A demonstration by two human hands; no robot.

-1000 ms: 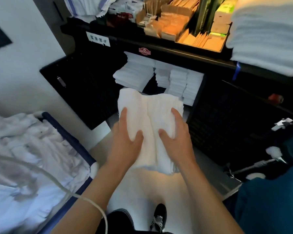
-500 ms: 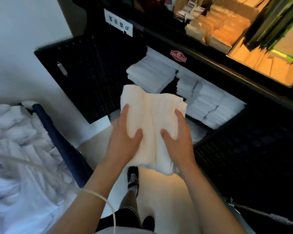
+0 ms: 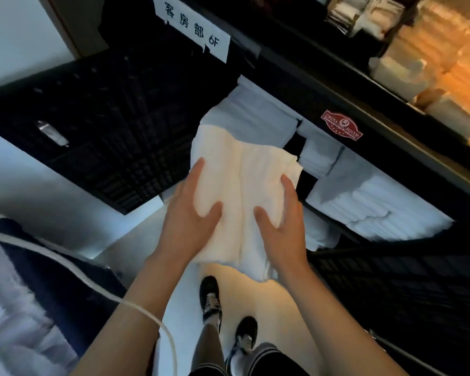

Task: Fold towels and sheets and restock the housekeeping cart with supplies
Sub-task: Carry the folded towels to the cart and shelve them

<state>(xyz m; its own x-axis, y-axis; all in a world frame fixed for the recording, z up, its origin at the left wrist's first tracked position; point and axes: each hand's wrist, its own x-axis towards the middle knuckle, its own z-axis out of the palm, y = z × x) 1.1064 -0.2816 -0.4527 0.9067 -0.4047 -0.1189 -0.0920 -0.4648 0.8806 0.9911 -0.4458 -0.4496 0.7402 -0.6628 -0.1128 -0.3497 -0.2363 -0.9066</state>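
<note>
Cart carries a white label reading "客房部 6F" and a red badge reading "CHINA SOUTH"; smaller print unreadable. Versus 0.5 s ago the view has closed in on the cart, and the folded towel now sits just in front of the shelf stacks, grip unchanged. Left hand and right hand grip the towel's two sides, thumbs on top, fingers wrapped around its edges.
</note>
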